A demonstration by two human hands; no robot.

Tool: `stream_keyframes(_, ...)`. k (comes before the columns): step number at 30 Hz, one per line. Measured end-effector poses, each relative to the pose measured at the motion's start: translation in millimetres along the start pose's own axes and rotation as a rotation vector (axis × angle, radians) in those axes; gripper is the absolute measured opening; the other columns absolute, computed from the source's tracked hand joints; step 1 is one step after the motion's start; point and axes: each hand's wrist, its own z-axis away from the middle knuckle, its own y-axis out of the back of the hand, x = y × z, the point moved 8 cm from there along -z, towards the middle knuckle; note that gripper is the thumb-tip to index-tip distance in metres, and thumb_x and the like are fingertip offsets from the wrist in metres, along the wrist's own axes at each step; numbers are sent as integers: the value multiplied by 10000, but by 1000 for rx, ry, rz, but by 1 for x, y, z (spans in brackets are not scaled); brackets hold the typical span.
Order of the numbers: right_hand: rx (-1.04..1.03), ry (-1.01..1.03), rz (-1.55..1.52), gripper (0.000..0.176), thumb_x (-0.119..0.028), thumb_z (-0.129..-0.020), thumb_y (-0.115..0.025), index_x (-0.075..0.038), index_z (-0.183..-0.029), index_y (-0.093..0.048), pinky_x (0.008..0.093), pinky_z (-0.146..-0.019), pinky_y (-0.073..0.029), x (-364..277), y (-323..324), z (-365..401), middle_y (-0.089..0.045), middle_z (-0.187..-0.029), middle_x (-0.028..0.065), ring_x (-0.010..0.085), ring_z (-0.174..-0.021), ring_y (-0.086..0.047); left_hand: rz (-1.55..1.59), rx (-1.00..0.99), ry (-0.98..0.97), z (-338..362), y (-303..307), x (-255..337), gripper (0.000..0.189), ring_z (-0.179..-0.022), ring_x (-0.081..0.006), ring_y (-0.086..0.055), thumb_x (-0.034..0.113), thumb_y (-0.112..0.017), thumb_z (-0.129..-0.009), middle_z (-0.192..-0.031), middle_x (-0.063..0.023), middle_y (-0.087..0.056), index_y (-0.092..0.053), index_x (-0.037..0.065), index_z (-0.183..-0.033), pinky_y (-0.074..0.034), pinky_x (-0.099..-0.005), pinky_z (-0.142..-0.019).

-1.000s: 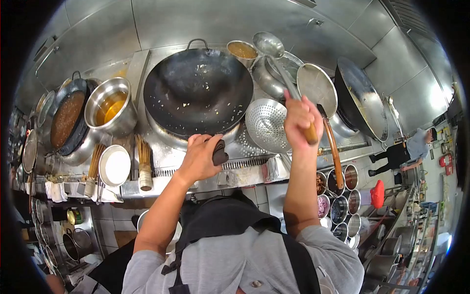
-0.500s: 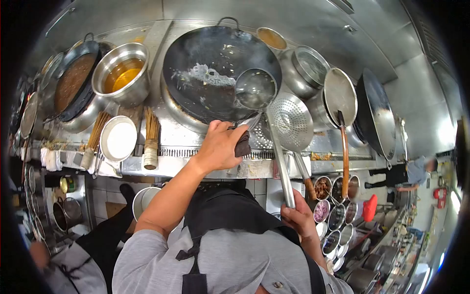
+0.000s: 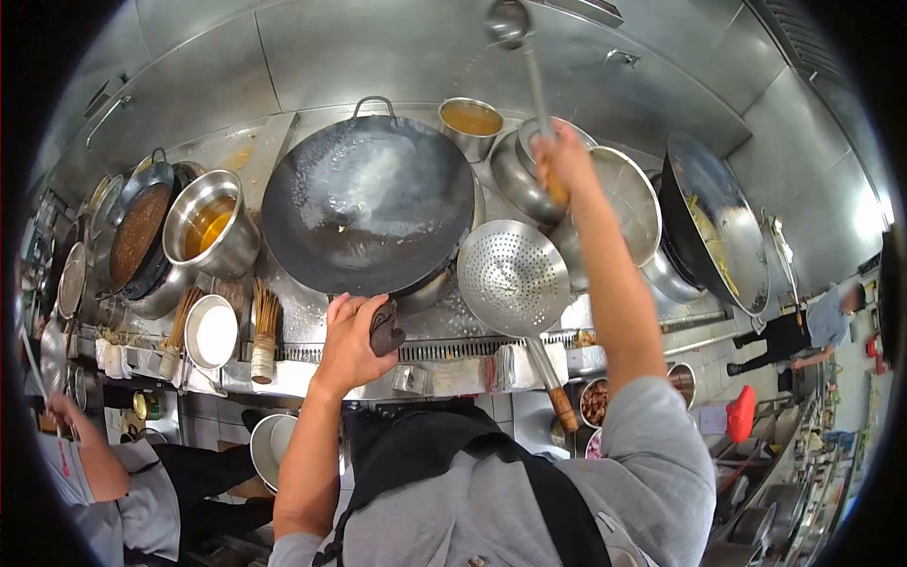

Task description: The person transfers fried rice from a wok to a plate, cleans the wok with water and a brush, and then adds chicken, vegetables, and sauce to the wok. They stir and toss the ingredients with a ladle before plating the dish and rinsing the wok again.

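Observation:
My left hand [image 3: 354, 342] is closed on a dark folded cloth [image 3: 385, 329] at the near rim of a big black wok [image 3: 368, 203]. The wok's inside looks wet, with whitish foam and a small bit of food. My right hand [image 3: 564, 161], blurred a little, reaches forward over the pots on the right. It grips a ladle [image 3: 510, 24] by the wooden end of its handle. The ladle's bowl is raised near the steel back wall, with droplets beside it. Below that arm lies a perforated strainer [image 3: 513, 279].
A pot of yellow oil [image 3: 215, 227], bamboo brushes [image 3: 265, 331] and a white bowl [image 3: 211, 333] stand to the left. A tilted wok [image 3: 713, 227] is at the right. One co-worker [image 3: 118, 482] is at lower left, another person [image 3: 822, 321] at far right.
My right hand has moved from the counter's near edge up and forward, raising the ladle out of the wok. Foam and bits in the wok look spread out or reduced. The view has shifted.

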Motion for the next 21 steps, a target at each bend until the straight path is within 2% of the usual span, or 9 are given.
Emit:
stream_keyframes(3,175,123,9,423,-47,-882,-631,-24,-1270,-464,294,-404,-423,-35,48,-100,-530,-662,14,122,-493,-508,-14,25,49,-2,-1,1,796,-1132,-342,-559,158,-807,-578,-1129,-164,-619,-509,66,-1311,-260,-503,-1152)
stream_keyframes(5,246,82,23,95,-39,-882,-605,-35,-961,-553,295,-410,-419,-37,79,-146,-528,-662,31,132,-496,-513,-21,34,77,-2,-1,1,790,-1128,-335,-565,153,-807,-580,-1118,-157,-626,-515,67,-1308,-261,-499,-1151)
stream_keyframes(9,247,61,-137,88,-29,-877,-586,-4,-806,-543,315,-410,-423,-8,75,-144,-526,-617,55,169,-480,-518,-20,38,112,-5,-1,1,778,-1126,-324,-571,147,-809,-582,-1098,-146,-638,-525,70,-1303,-264,-493,-1147)
stream_keyframes(10,253,85,-186,59,-24,-874,-583,6,-898,-539,322,-402,-422,9,70,-129,-519,-598,59,172,-470,-516,-18,35,121,-5,-1,1,777,-1128,-325,-571,147,-808,-583,-1098,-146,-639,-525,70,-1302,-263,-494,-1148)
stream_keyframes(13,228,75,-253,297,-16,-883,-577,-22,-1156,-457,315,-383,-409,76,50,-79,-541,-637,68,175,-448,-509,-12,38,118,-5,-2,0,768,-1131,-328,-570,148,-805,-586,-1103,-148,-639,-528,72,-1298,-259,-493,-1150)
stream_keyframes(15,310,34,-162,388,-45,-893,-596,-22,-1246,-434,330,-387,-417,124,32,-55,-561,-686,77,175,-445,-516,-3,22,107,-4,-3,-2,774,-1128,-331,-571,146,-801,-586,-1118,-151,-635,-520,68,-1303,-246,-497,-1160)
stream_keyframes(18,691,134,538,665,-65,-865,-575,3,-1457,-280,388,-592,-526,212,25,-56,-651,-938,251,271,-608,-642,-3,9,99,-5,-2,-2,776,-1126,-334,-573,146,-798,-589,-1124,-154,-636,-514,67,-1307,-240,-502,-1164)
stream_keyframes(20,545,-151,218,503,-55,-877,-579,23,-1338,-394,392,-540,-509,198,13,-32,-633,-848,201,252,-580,-613,1,15,91,-3,0,-3,776,-1128,-330,-574,149,-804,-593,-1115,-149,-639,-512,71,-1308,-246,-499,-1157)
stream_keyframes(21,483,-155,-38,365,-38,-874,-574,15,-1215,-453,376,-508,-494,187,8,-35,-608,-792,164,231,-557,-588,11,22,82,-3,1,-3,777,-1129,-326,-574,151,-811,-596,-1106,-143,-642,-511,74,-1309,-251,-495,-1151)
